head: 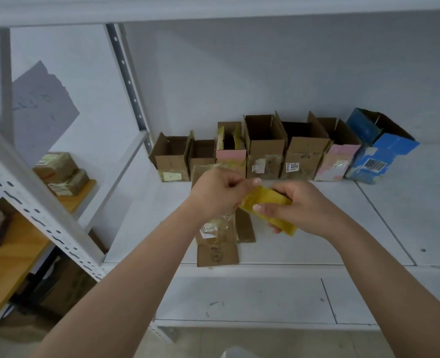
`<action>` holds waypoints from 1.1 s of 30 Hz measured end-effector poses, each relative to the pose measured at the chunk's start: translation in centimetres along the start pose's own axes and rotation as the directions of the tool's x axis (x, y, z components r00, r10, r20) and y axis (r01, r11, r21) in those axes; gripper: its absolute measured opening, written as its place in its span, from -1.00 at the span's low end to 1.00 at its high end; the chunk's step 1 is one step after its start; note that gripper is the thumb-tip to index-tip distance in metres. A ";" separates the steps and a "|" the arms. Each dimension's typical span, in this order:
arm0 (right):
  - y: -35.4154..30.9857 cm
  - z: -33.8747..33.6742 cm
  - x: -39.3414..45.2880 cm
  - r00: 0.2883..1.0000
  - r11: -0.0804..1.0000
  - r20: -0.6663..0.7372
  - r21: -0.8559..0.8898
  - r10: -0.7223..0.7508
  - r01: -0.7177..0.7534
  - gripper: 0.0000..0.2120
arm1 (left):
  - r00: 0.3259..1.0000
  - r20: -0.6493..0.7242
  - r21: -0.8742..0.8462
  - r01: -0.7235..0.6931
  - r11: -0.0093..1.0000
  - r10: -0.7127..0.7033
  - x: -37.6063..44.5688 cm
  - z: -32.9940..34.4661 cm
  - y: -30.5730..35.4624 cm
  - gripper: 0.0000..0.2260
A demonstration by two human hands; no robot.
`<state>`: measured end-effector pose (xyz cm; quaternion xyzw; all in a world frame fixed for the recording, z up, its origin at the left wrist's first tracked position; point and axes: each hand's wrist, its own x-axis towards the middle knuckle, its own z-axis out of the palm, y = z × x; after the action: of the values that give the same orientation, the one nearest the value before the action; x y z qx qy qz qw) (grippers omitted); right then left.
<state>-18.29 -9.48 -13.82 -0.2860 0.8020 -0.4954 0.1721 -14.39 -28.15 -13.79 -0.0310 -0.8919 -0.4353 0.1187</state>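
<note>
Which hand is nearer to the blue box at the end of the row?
Right. The right hand, gripping the yellow packet, sits in front and left of the blue box; the left hand is farther left.

"351" on cardboard box label

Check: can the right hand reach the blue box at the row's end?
Probably yes: nothing stands between the right hand and the blue box on the shelf, but it grips the yellow packet.

White metal shelving, pale wall, wooden shelf left, perhaps tiled floor
</note>
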 end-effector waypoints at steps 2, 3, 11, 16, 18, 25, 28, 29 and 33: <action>-0.5 -0.6 0.3 0.999 0.999 0.031 0.010 0.044 -0.045 -0.49 | 0.992 -0.099 0.085 -0.070 0.994 0.079 -0.3 -0.6 -0.4 -0.51; -0.7 -0.9 0.6 0.998 0.999 0.036 -0.005 0.049 -0.048 -0.43 | 0.984 -0.141 0.130 -0.090 0.987 0.108 -0.4 -0.7 -0.6 -0.49; 1.4 -1.3 2.5 0.984 0.926 -0.056 -0.333 0.167 -0.176 -0.41 | 0.915 -0.398 0.301 0.196 0.933 -0.064 -3.4 -4.5 -7.8 -0.43; 1.4 1.1 4.6 0.984 0.764 -0.115 -0.621 0.135 -0.178 -0.38 | 0.888 -0.426 0.334 0.335 0.881 -0.176 -4.3 -4.4 -10.6 -0.42; 1.2 1.6 5.4 0.979 0.708 -0.137 -0.676 0.150 -0.203 -0.34 | 0.888 -0.405 0.344 0.367 0.864 -0.216 -4.3 -4.6 -10.9 -0.36; 0.4 1.9 6.9 0.968 0.560 -0.152 -0.793 0.199 -0.240 -0.28 | 0.899 -0.319 0.452 0.423 0.785 -0.300 -3.6 -4.3 -9.9 -0.36; 0.0 2.4 7.1 0.963 0.477 -0.160 -0.843 0.219 -0.249 -0.22 | 0.903 -0.290 0.613 0.429 0.663 -0.315 -2.8 -3.7 -9.7 -0.36; -0.1 2.6 7.2 0.960 0.450 -0.165 -0.856 0.225 -0.253 -0.20 | 0.904 -0.289 0.642 0.427 0.636 -0.315 -2.7 -3.6 -9.7 -0.36; -0.2 3.1 7.5 0.950 0.401 -0.191 -0.873 0.246 -0.279 -0.17 | 0.908 -0.269 0.694 0.413 0.590 -0.320 -2.2 -3.5 -10.0 -0.38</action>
<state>-22.35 -16.44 -14.95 -0.1961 0.9784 0.0284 0.0590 -13.19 -36.96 -19.98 0.2293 -0.9686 -0.0541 0.0797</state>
